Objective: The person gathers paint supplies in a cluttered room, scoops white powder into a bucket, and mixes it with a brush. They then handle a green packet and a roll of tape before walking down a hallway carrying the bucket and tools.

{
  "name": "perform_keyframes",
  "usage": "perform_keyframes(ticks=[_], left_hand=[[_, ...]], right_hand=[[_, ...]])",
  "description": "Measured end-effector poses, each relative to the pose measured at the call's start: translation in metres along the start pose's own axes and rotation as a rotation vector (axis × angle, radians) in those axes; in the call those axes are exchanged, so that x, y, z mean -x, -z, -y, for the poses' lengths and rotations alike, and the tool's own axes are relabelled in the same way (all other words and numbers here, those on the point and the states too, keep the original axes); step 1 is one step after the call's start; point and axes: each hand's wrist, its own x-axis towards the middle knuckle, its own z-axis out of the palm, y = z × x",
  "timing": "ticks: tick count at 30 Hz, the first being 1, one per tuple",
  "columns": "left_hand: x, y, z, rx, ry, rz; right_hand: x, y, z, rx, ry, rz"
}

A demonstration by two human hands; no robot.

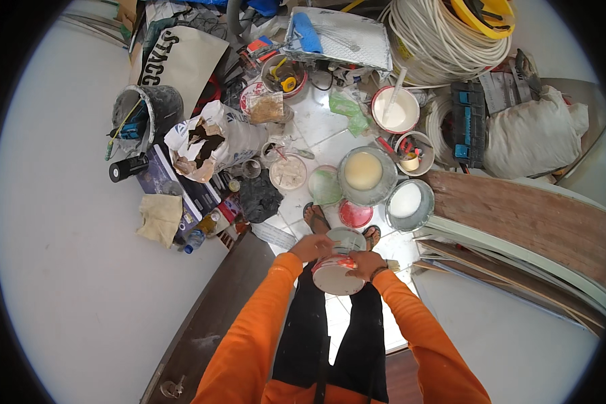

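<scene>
Bucket [339,279], tipped: right hand [365,264] curled on its side; left hand [314,247] loosely bent, hold unclear. Slack grip could drop it against pail [349,235] or foot [316,217].

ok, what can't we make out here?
All head view:
Left hand: fingertips blurred, exact grip unclear.
Grey tub: near side hidden by the white tub.
Black bag: contents hidden by its plastic.
White sack: contents hidden by its fabric.
Blue thing: cut off by top edge.
</scene>
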Motion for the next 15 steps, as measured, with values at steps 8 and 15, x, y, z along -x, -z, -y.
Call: perform_keyframes(ticks=[8, 15], left_hand=[[-0.033, 0.083, 0.073, 0.005, 0.166, -0.254], [-0.072, 0.108, 0.139, 0.208, 0.075, -0.478]], right_hand=[[-0.004, 0.008, -0.037, -0.102, -0.217, -0.068], [-0.033, -0.016, -0.065, -0.261, -0.251, -0.254]])
